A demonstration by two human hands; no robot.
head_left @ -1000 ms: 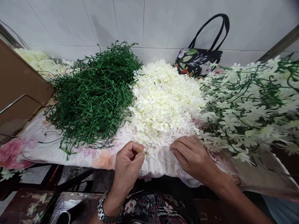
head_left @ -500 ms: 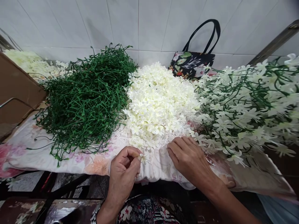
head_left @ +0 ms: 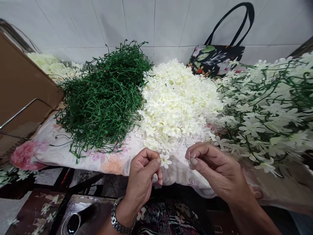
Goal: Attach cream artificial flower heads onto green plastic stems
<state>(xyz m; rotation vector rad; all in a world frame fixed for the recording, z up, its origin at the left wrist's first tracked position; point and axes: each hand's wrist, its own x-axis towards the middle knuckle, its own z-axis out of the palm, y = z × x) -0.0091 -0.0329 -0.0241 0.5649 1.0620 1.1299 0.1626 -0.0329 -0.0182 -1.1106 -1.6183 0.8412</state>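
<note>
Between the thumb and forefinger of my left hand is a single white artificial flower, its petals facing up. My right hand pinches a thin white stamen piece at the fingertips, a short gap to the right of that flower. Just beyond both hands lies a heap of loose white flower heads. White spiky stamens are scattered along the heap's front edge. Left of the heap is a tangled pile of green plastic stems.
Assembled white flowers on green stems are heaped at the right. A black floral bag stands against the tiled wall. At the left is a cardboard box. Floral cloth covers the work surface.
My right hand has lifted from the stamens at the flower heap's edge and now holds a stamen piece near my left hand. The flower in my left hand shows more fully. The view has shifted.
</note>
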